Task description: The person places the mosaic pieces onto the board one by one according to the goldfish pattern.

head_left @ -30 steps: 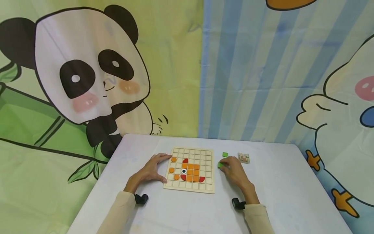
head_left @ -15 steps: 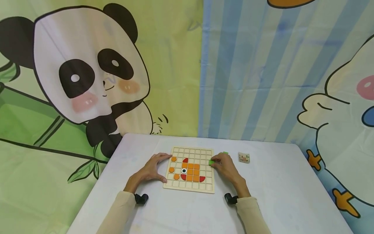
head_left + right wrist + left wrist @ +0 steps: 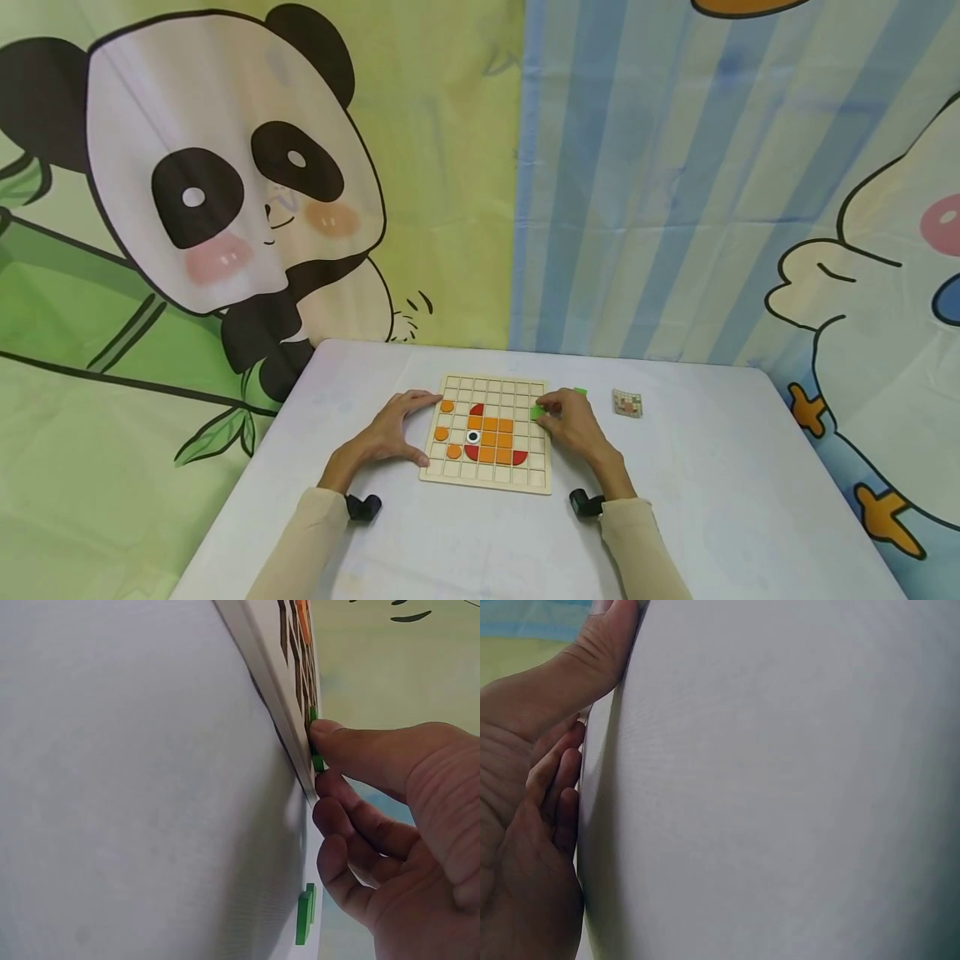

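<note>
A wooden grid board lies on the table, bearing orange square tiles, red quarter-round tiles, several orange discs and an eye tile. At its left edge, my left hand spreads thumb and fingers against the side; in the left wrist view this hand hides most of the board. My right hand pinches a green square tile between thumb and forefinger over the board's right-hand column. The right wrist view shows this tile close at the board's face.
Another green tile lies on the table behind my right hand, partly hidden. To its right is a small pattern card. Behind the white table hangs a printed curtain.
My right hand has picked up the green tile from the table and moved it left onto the board's right column. The left hand has stayed at the board's left edge.
</note>
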Demonstrator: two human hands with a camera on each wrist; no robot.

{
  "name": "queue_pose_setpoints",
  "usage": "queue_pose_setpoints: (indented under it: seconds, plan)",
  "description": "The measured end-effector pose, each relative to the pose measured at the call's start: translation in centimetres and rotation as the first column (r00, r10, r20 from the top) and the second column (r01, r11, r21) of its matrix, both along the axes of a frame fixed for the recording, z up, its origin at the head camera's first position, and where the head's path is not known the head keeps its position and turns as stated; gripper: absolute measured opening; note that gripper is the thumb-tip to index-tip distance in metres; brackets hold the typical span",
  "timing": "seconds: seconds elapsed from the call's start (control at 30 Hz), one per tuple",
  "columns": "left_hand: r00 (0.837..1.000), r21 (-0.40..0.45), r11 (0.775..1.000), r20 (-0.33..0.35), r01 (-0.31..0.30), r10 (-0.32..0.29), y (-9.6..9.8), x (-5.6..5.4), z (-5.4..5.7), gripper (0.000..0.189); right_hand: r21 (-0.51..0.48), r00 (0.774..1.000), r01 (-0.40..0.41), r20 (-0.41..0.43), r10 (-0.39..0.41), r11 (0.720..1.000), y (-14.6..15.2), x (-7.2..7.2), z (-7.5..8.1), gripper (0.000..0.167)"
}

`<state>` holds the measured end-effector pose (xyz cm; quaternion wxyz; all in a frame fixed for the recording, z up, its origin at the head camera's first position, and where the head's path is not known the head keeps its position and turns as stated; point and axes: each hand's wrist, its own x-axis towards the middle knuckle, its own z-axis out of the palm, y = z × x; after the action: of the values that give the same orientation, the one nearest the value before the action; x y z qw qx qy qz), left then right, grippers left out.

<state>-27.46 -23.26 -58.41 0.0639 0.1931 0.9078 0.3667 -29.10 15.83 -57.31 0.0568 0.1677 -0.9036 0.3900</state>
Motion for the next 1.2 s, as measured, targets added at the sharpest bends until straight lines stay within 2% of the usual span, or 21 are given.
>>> queue_pose_setpoints:
  seconds: [0.27, 0.7, 1.03, 1.2]
  plan:
    - [1.0, -0.005, 1.0, 0.005, 0.001, -0.001, 0.0, 0.1, -0.1, 0.122, 0.02, 0.998, 0.005, 0.055, -0.006, 1.0, -0.4, -0.1, 0.8, 0.014]
    - [1.0, -0.007, 1.0, -0.013, 0.014, -0.014, -0.1, -0.4, -0.2, 0.122, -0.008, 0.996, -0.038, 0.075, 0.039, 0.999, 0.1, -0.5, 1.1, 0.02]
    - [1.0, -0.011, 1.0, -0.019, 0.015, -0.015, -0.3, -0.4, -0.5, 0.122, 0.028, 0.998, -0.044, 0.052, 0.042, 0.999, 0.1, -0.6, 0.8, 0.024]
    - [1.0, -0.017, 1.0, -0.024, 0.018, -0.018, -0.3, -0.5, -0.5, 0.122, 0.029, 1.0, 0.011, 0.004, -0.011, 1.0, 1.1, -0.5, 1.3, 0.036]
